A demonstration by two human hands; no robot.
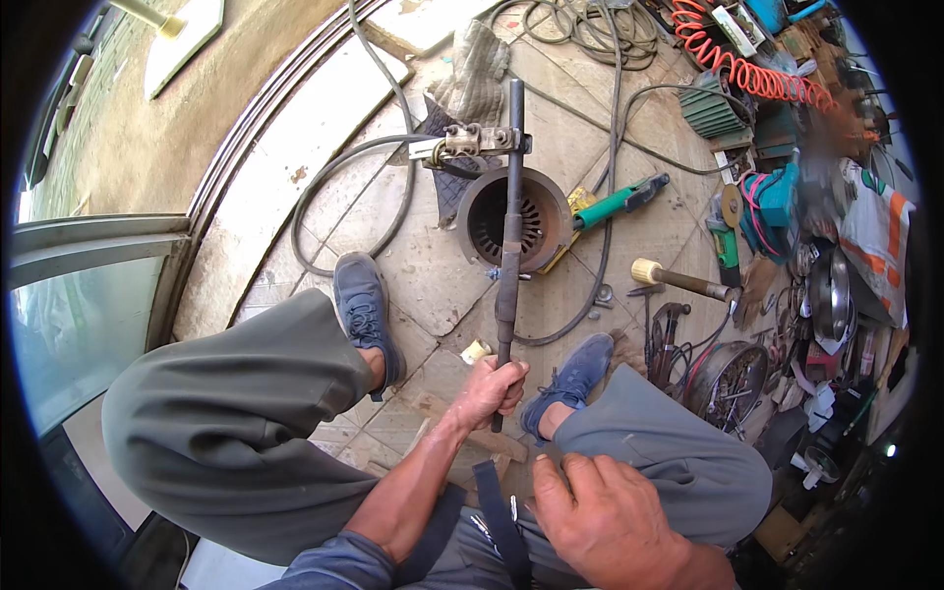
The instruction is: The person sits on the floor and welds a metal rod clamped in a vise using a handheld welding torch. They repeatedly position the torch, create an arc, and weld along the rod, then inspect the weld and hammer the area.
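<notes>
My left hand (489,391) is closed around the lower end of a long, dark metal shaft (509,265), which is thicker in its lower middle part. The shaft crosses over a round metal housing (472,216) with slots inside. Close to the shaft's far end is a metal clamp (470,143); a black cable reaches the clamp's left side. My right hand (605,521) is above my right thigh, holding nothing visible. Its thumb stands apart from the loosely bent fingers, whose tips are partly hidden. A green power tool (621,201) lies right of the housing.
Black cables (408,187) loop across the tiled floor. On the right are a yellow-ended rod (678,279), a hammer (671,329), a green ribbed motor casing (713,106), an orange coiled hose (728,69) and crowded tools. A glass door (93,305) stands left.
</notes>
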